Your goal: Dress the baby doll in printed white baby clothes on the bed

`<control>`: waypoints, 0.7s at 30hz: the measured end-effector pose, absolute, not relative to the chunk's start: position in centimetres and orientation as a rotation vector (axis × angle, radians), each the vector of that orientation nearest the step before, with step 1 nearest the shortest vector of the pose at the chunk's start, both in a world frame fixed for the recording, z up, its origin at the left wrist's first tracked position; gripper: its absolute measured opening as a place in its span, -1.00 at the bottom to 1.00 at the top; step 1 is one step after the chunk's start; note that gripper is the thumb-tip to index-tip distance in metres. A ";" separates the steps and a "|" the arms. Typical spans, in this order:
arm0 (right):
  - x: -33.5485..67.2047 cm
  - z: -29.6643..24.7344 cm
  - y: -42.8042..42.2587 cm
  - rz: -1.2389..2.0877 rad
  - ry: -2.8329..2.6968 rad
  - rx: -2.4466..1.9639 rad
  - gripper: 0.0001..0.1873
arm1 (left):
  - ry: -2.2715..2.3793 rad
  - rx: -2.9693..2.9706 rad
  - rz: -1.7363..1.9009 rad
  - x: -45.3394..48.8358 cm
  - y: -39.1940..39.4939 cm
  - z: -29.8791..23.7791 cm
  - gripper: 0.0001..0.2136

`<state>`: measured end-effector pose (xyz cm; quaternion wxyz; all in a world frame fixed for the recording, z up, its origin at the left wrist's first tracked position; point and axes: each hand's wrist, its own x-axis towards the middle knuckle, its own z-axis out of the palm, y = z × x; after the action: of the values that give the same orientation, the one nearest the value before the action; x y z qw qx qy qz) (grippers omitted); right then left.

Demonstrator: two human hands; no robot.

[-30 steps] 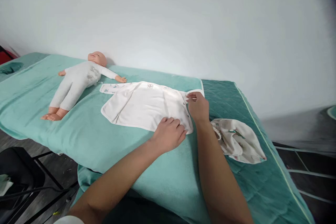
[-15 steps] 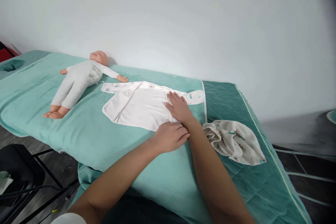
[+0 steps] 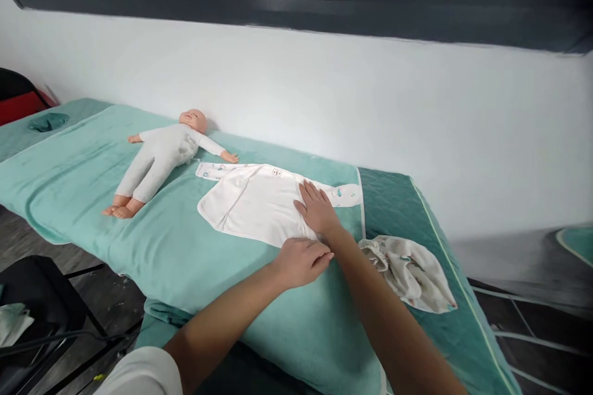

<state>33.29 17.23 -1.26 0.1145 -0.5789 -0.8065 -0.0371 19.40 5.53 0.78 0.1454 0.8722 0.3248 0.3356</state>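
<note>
A white baby shirt lies spread on the light green blanket, its printed sleeves stretched to both sides. My right hand rests flat on the shirt's right part, fingers spread, close to the right sleeve. At the lower right corner of the shirt, my left hand has its fingers curled together over the hem; the fingertips are partly hidden. The left hand is just below the right wrist. To the left lies a baby doll on its back in a white suit, one hand near the shirt's left sleeve.
A crumpled printed cloth item with a gathered edge lies on the dark green quilted cover to the right. A white wall runs behind the bed under a dark window frame. A black chair stands front left.
The view has tilted up, bringing the window frame in, and everything sits lower in the picture. Both hands stay at about the same places on the shirt.
</note>
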 end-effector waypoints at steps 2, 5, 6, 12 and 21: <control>33.2 -1.4 17.9 -0.112 -2.373 -1.721 -0.32 | 0.960 2.502 0.997 19.3 5.8 0.9 -0.70; 33.0 -1.7 18.6 -0.099 -2.346 -1.783 -0.33 | 1.030 2.525 1.004 18.1 7.8 1.8 -0.69; 33.0 -1.8 18.7 -0.097 -2.344 -1.784 -0.33 | 1.075 2.545 0.983 17.3 9.1 2.2 -0.69; 32.9 -2.1 18.7 -0.130 -2.297 -1.771 -0.35 | 1.408 2.723 0.537 10.5 20.3 2.9 -0.52; 33.1 -1.6 18.7 -0.100 -2.313 -1.759 -0.38 | 1.407 2.618 0.346 6.9 24.9 0.4 -0.43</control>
<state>33.08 18.65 -1.56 0.1169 -0.6008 -0.7901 -0.0341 6.86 24.93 0.44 0.0745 0.8725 0.4689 0.1154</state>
